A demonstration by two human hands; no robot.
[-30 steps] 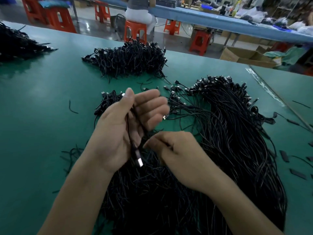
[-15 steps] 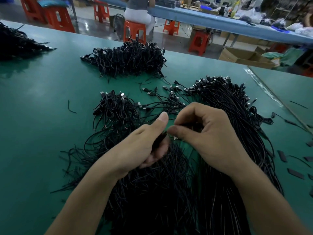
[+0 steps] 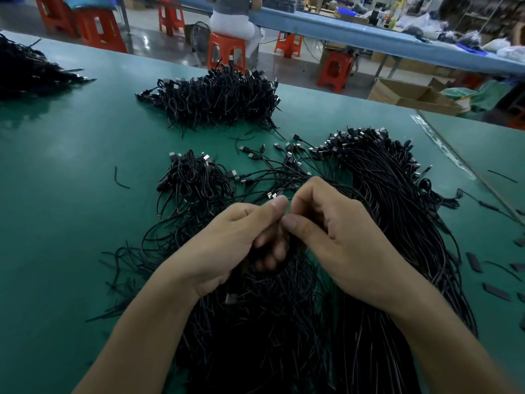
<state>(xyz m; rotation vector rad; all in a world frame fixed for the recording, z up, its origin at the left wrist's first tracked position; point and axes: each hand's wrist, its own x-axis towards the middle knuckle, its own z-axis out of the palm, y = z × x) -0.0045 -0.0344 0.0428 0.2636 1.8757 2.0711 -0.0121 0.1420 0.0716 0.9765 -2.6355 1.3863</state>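
Head: left hand (image 3: 235, 245) and right hand (image 3: 349, 245) pinch cable (image 3: 291, 241).

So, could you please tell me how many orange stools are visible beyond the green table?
6 orange stools: two at far left, one right of them, one under the seated person, two further right. More may be hidden at far right.
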